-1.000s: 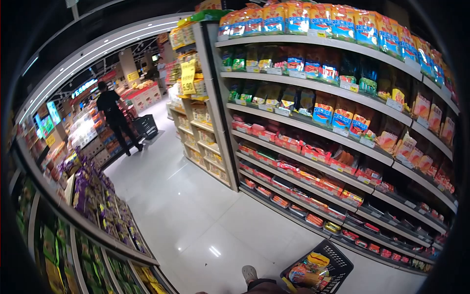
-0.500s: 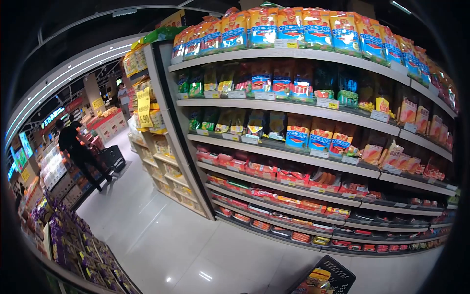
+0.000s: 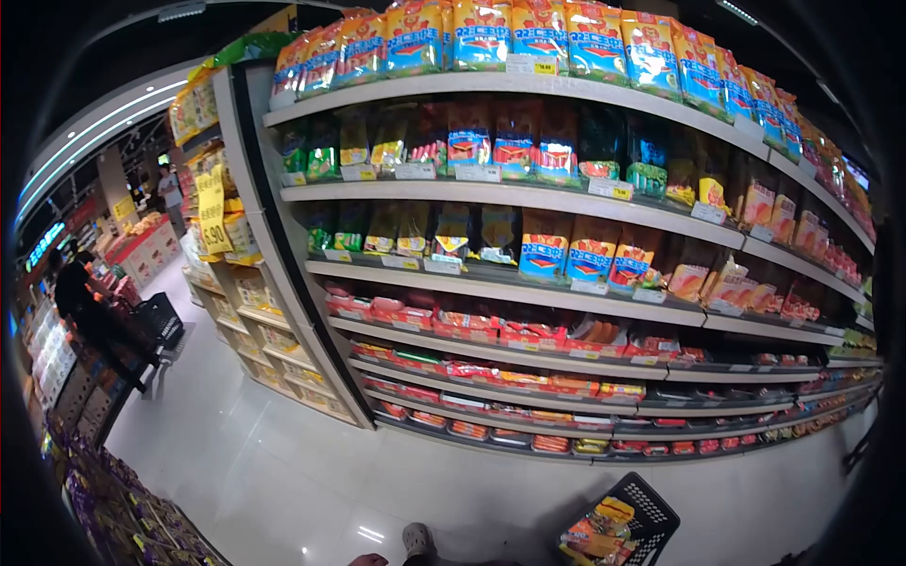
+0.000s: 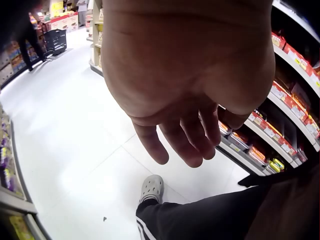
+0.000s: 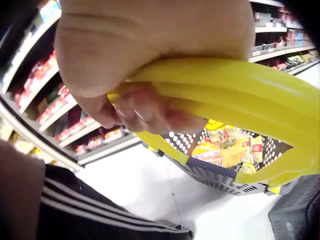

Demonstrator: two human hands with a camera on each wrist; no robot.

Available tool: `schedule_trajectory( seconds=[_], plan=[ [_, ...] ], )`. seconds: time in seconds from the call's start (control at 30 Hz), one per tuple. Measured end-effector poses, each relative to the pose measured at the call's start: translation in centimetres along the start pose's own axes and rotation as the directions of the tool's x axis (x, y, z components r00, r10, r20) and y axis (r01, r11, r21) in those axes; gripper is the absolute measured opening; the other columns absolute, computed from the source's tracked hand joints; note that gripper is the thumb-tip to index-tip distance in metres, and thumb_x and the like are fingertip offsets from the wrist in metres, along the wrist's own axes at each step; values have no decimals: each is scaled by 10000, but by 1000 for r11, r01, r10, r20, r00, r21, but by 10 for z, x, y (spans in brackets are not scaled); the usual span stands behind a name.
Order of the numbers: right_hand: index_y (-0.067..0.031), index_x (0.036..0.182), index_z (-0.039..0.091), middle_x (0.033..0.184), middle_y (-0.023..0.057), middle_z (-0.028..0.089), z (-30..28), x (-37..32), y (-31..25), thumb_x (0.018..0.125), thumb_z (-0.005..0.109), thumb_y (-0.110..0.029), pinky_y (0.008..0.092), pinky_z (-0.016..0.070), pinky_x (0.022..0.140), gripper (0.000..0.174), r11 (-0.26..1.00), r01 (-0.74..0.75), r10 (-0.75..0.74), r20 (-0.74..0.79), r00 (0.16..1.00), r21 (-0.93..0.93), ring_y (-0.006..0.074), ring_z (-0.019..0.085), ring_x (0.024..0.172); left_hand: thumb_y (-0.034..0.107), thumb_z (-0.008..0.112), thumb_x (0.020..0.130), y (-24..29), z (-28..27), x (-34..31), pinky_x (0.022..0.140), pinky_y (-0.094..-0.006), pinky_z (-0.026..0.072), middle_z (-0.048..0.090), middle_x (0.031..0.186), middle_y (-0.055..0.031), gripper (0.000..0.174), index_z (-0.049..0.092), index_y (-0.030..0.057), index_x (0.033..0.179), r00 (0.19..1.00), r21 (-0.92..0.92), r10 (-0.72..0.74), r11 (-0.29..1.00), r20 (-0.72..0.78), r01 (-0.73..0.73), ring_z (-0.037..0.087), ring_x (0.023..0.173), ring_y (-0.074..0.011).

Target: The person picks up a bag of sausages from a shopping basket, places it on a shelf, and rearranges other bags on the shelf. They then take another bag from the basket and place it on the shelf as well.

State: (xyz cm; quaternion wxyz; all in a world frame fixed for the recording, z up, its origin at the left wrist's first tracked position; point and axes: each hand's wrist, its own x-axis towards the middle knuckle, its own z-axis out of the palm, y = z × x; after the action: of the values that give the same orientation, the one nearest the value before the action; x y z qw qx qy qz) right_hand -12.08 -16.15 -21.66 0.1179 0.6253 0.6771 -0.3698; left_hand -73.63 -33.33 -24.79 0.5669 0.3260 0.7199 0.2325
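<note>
My right hand (image 5: 145, 107) curls its fingers round the yellow handle (image 5: 220, 80) of a dark, perforated shopping basket (image 5: 210, 175). In the basket lie several yellow and orange food packets (image 5: 230, 147). The head view shows the same basket (image 3: 651, 505) low on the right, above the pale floor, with the right hand out of frame. My left hand (image 4: 190, 95) hangs with loosely bent fingers and holds nothing, over the floor and a grey clog (image 4: 152, 187). At the bottom of the head view only a bit of the left hand (image 3: 370, 560) shows.
A long shelf unit (image 3: 528, 330) with bagged and packed sausages spans the front and right. Beside it a wooden rack (image 3: 274, 330) bears a yellow price sign (image 3: 213, 212). Purple packets (image 3: 123, 509) line the left. A person in black (image 3: 90, 302) stands far left beside another basket (image 3: 159, 321).
The head view has turned right, so the shelves have slid left and fill more of it. The basket dipped partly out of frame and shows more again. The left hand has come into the bottom edge.
</note>
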Motion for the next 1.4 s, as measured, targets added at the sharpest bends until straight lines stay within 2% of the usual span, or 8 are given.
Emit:
schedule_trajectory(
  seconds=[0.43, 0.5, 0.67, 0.7, 0.73, 0.87, 0.97, 1.4],
  plan=[
    [-76, 1288, 543, 759, 127, 689, 16, 67, -95, 856, 609, -477, 340, 522, 613, 594, 971, 189, -238, -473, 848, -150, 199, 680, 648, 189, 557, 943, -43, -157, 84, 669, -341, 544, 672, 888, -118, 253, 633, -17, 1068, 985, 53, -115, 993, 130, 109, 631, 756, -204],
    [-195, 1400, 460, 963, 196, 646, 16, 60, -124, 858, 589, -506, 421, 472, 878, 639, 918, -278, 314, -92, 945, 283, 310, 629, 975, 180, 557, 947, -55, -173, 96, 658, -342, 546, 668, 880, -119, 244, 628, -22, 1063, 977, 16, -112, 994, 181, 111, 632, 755, -206],
    [-67, 1262, 535, 1106, 305, 592, 2, 18, -214, 863, 492, -638, 481, 461, 868, 698, 948, -188, 266, -312, 912, 257, 429, 593, 987, 173, 542, 952, -60, -212, 114, 630, -323, 540, 656, 842, -121, 229, 616, -28, 1032, 965, 132, 24, 989, 261, -60, 623, 698, -207],
    [-14, 1260, 518, 1105, 311, 594, 20, 29, -199, 862, 498, -638, 482, 463, 867, 740, 986, 138, -81, -462, 883, 93, 422, 592, 1000, 169, 531, 952, -57, -218, 117, 630, -315, 537, 656, 839, -122, 231, 617, -31, 1031, 936, 285, 169, 922, 308, -260, 622, 694, -206],
    [88, 1233, 488, 1059, 321, 605, 35, 44, -196, 829, 538, -656, 465, 478, 850, 848, 974, 11, 88, -418, 904, 228, 409, 609, 982, 178, 500, 954, -44, -217, 117, 649, -313, 536, 663, 847, -127, 255, 619, -31, 1041, 968, 53, -101, 994, 232, 91, 628, 724, -205],
    [67, 954, 610, 773, 176, 666, -3, 14, -292, 815, 602, -590, 415, 514, 688, 672, 786, -176, 416, -296, 860, 593, 309, 669, 739, 219, 481, 953, -26, -236, 125, 684, -332, 532, 679, 889, -130, 298, 625, -18, 1062, 957, 172, -39, 985, 288, -12, 633, 750, -212],
    [-48, 749, 578, 592, 34, 558, 24, 67, -289, 858, 595, -291, 314, 438, 458, 267, 719, -74, 425, -353, 834, 691, 151, 539, 475, 233, 488, 952, -17, -255, 131, 674, -322, 526, 681, 888, -115, 304, 622, -9, 1076, 954, 183, -17, 982, 298, -39, 631, 746, -204],
    [24, 693, 611, 511, 116, 573, 34, 142, -393, 845, 588, -360, 390, 465, 475, 414, 710, -81, 404, -311, 860, 699, 244, 575, 420, 326, 461, 971, -128, -313, 144, 593, -340, 463, 690, 962, -60, 335, 607, 123, 1195, 898, 140, -310, 950, 313, 279, 650, 828, -171]
  ],
)
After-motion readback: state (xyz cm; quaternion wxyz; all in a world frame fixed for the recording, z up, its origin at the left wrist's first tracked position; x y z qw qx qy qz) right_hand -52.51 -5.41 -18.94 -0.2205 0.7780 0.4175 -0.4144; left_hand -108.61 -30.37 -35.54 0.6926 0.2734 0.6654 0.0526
